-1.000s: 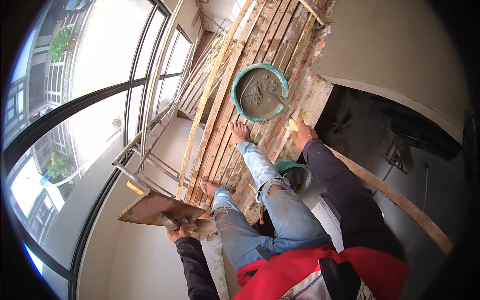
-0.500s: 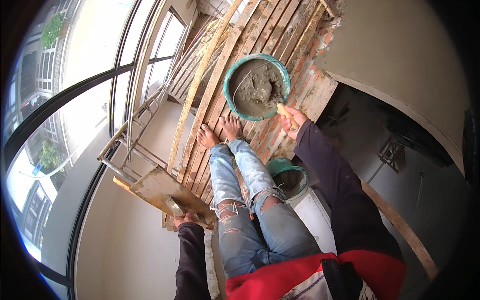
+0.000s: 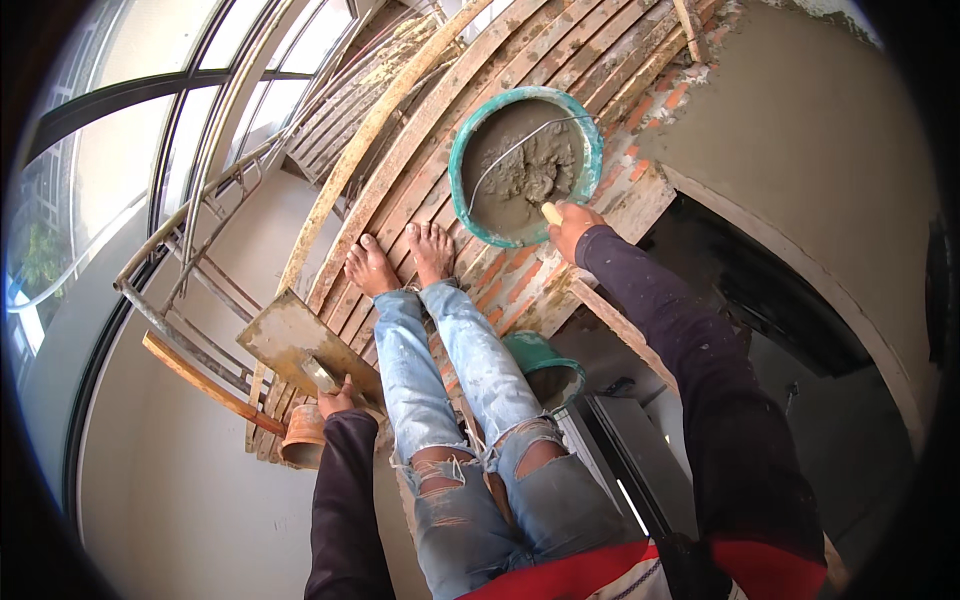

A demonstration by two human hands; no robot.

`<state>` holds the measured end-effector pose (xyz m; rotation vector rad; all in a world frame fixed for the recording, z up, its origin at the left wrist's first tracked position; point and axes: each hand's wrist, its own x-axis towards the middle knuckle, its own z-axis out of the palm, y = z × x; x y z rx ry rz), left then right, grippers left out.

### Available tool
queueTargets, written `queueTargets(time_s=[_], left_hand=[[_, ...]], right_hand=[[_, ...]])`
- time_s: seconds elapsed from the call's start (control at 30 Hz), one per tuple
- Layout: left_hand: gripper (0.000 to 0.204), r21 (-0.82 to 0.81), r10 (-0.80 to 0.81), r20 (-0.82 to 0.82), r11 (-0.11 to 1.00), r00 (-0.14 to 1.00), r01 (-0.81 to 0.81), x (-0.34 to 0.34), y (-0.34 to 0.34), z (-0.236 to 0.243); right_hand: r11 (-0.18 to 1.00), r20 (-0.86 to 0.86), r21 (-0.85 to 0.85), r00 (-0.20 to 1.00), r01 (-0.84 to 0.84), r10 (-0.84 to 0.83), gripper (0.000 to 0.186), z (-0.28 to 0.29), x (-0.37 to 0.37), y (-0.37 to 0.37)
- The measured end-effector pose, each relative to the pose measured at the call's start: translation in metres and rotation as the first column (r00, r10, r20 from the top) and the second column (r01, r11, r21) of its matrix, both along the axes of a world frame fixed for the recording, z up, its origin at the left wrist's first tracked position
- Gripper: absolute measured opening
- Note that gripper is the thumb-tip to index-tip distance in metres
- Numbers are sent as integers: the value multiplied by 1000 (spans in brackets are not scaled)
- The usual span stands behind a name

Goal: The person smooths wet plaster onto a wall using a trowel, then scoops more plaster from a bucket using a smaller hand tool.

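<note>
My right hand (image 3: 574,224) is closed round the pale wooden handle of a trowel (image 3: 551,212) at the near right rim of a green bucket. Its blade cannot be made out against the mortar. Wet grey mortar (image 3: 520,150) fills much of the green bucket (image 3: 457,165), heaped toward the right; a thin wire handle lies across the top. At the left, my left hand (image 3: 338,398) grips the handle of a flat rectangular plastering float (image 3: 285,335). Its board is tilted and smeared with mortar, apart from the bucket.
I stand barefoot on wooden planks (image 3: 400,225). A second green bucket (image 3: 540,352) sits right of my legs, and an orange pot (image 3: 303,437) lies below the float. Metal scaffold rails (image 3: 180,225) run along the left by windows. To the right is a dark opening (image 3: 790,290) under a plastered wall.
My view has shifted, bringing the orange pot into sight. My right hand has drawn in closer to the bucket's rim with the trowel. The left hand still holds the float.
</note>
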<state>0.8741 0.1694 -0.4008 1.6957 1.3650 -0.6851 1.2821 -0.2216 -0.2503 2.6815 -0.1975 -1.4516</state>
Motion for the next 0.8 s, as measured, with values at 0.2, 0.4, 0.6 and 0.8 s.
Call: queueTargets(time_s=[0.2,0.4,0.6,0.8], left_hand=[[47,-16,33,-71,999,997,-34,-49,21,-110],[57,3,-14,-51,1000,999,14,-57,14,-190],[71,-80,-51,-186,996,981,37,-105,63,-229],[71,-17,-95,-180,995,979,93,-73,67,-178]], right_hand=[[135,-418,127,176,983,-891,33,61,-22,11],[423,-322,234,480,876,-816,32,-13,-50,32],[951,-125,-33,945,-308,301,42,-3,-8,40],[857,-13,-140,866,-497,500,41,92,20,27]])
